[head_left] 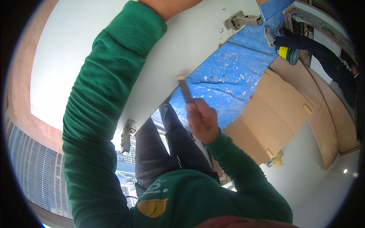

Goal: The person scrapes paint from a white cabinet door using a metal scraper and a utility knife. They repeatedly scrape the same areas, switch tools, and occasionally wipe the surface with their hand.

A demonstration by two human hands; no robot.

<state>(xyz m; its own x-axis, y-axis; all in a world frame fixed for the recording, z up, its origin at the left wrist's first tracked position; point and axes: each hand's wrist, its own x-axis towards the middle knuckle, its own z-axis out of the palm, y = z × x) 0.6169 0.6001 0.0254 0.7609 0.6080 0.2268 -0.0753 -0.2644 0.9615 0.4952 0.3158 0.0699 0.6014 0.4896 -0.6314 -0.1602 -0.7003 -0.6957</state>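
The right hand is closed around a narrow, flat tool whose blurred, pale tip is at the edge of a white panel; the left hand lies out of view, so I cannot tell its grip. The tool could skid off that edge and chip the panel if pushed at a poor angle, or drop near the wearer's legs if the fingers loosened. An upper hinge and a lower hinge jut out where a sleeve might snag. Beyond lie a white-flecked blue sheet, cardboard, wooden boards and another person's leg.
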